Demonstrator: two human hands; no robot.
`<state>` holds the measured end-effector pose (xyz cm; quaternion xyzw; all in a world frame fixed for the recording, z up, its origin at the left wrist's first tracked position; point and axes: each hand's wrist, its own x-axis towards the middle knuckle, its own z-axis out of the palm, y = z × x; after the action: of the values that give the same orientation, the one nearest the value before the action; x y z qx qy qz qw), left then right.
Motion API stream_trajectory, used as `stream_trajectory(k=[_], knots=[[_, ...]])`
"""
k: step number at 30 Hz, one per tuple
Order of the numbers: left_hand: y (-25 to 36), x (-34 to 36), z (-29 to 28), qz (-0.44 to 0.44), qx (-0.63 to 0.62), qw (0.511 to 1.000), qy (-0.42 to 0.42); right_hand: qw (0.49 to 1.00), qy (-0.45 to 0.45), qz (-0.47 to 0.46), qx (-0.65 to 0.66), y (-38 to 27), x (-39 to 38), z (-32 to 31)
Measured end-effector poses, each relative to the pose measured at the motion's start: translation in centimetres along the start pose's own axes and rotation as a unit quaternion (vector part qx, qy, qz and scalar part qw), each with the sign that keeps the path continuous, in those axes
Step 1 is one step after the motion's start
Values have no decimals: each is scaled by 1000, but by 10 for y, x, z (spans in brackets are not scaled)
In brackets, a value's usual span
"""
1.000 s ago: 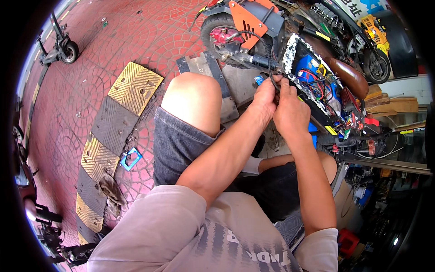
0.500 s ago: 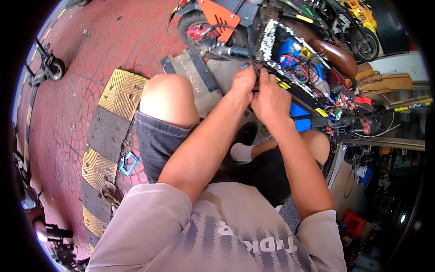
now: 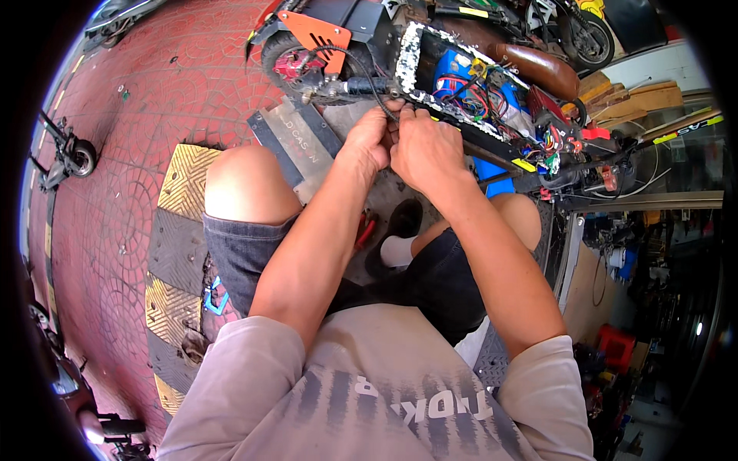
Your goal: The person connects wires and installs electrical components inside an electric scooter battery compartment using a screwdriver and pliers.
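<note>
Two hands meet at the edge of an opened scooter.

My left hand (image 3: pixel 369 138) and my right hand (image 3: pixel 427 150) touch each other at the rim of the scooter deck (image 3: pixel 492 84), just above my knees. Both look curled around a thin black cable (image 3: pixel 361 65) there, but I cannot tell how tight the grip is. Inside the deck sits a blue battery pack (image 3: pixel 453 69) among red and black wires. An orange plate (image 3: pixel 315 31) with small holes sits over the wheel on the left. A grey metal cover (image 3: pixel 296 146) lies flat on the red brick floor (image 3: pixel 154 100). Yellow and black ramp blocks (image 3: pixel 181 230) lie beside my left knee.
</note>
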<state>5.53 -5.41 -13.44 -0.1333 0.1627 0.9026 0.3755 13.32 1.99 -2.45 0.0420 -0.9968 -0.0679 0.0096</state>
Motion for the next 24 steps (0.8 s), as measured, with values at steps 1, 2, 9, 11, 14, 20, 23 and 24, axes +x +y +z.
stream_trajectory(k=[1, 2, 9, 11, 14, 20, 23, 24], knots=[[-1, 0, -5, 4, -18, 1000, -2, 1000, 6, -2, 11, -1, 0, 3], [-1, 6, -12, 0, -14, 1000, -12, 1000, 12, -3, 22, -2, 0, 6], [-9, 19, -12, 54, 58, 996, 31, 997, 12, 10, 71, 9, -2, 6], [-6, 10, 0, 16, 42, 998, 39, 995, -25, 19, 90, 11, -9, -11], [-14, 1, 13, 10, 34, 999, 38, 978, 59, -6, 201, 22, -33, -9], [-19, 3, 10, 37, 97, 993, 52, 938, 133, -27, 319, 34, -47, -3], [-5, -3, 12, -7, 158, 986, 51, 914, 168, -13, 369, 46, -46, 2], [-3, -10, 20, -17, 225, 972, 66, 904, 185, -8, 384, 54, -45, 5]])
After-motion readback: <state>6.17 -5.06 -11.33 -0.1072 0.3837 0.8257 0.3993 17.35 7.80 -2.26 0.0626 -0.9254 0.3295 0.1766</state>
